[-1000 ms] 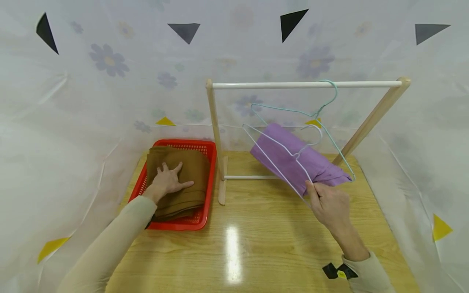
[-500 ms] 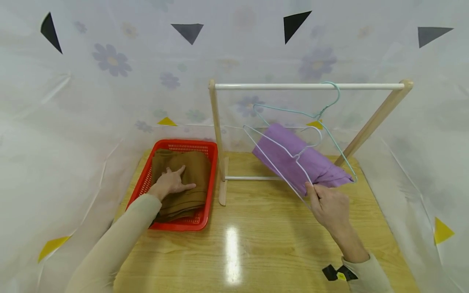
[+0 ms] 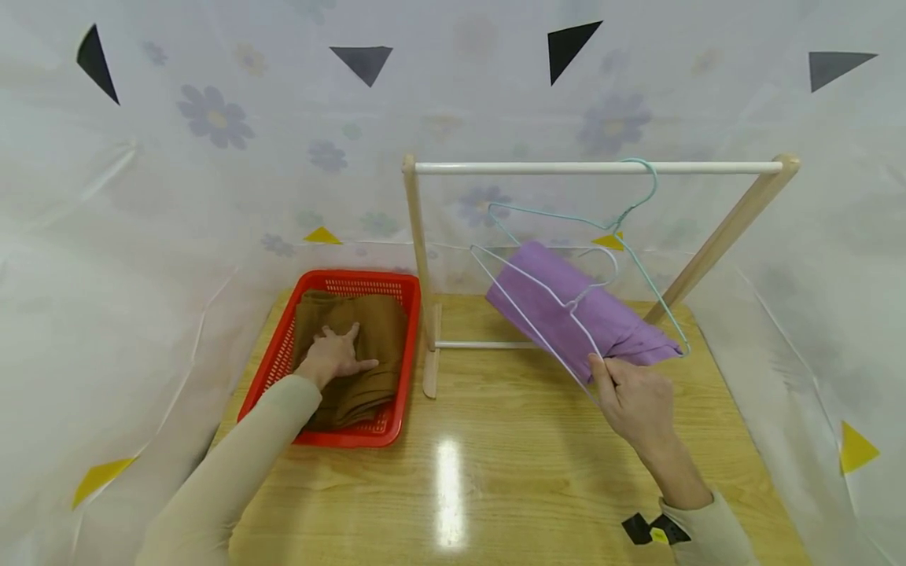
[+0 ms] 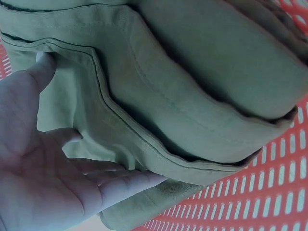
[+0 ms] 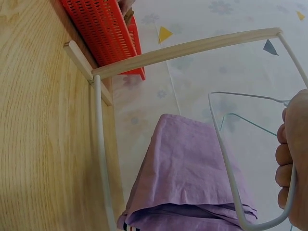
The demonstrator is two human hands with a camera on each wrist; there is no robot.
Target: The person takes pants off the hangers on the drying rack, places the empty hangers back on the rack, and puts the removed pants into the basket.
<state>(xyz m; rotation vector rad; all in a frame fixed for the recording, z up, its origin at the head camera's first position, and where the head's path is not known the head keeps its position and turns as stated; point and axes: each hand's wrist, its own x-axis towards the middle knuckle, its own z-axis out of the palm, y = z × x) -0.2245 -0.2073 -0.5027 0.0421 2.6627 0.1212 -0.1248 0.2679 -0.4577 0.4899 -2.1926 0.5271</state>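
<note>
My left hand rests on folded brown garments inside a red plastic basket, its fingers and thumb spread. In the left wrist view the fingertips press into the top layer, near stitched edges of the cloth. My right hand grips a white wire hanger at its lower corner, holding it up in front of the rack. Behind it, a folded purple garment hangs over a teal hanger, whose hook sits on the white top rod.
The wooden rack post stands just right of the basket, and the other wooden post is at far right. A white lower bar joins the rack's feet. Pale flowered sheeting encloses the wooden table.
My left hand has moved slightly right and toward me, and the brown cloth's near edge has bunched up. My right hand keeps its grip on the white hanger, almost still.
</note>
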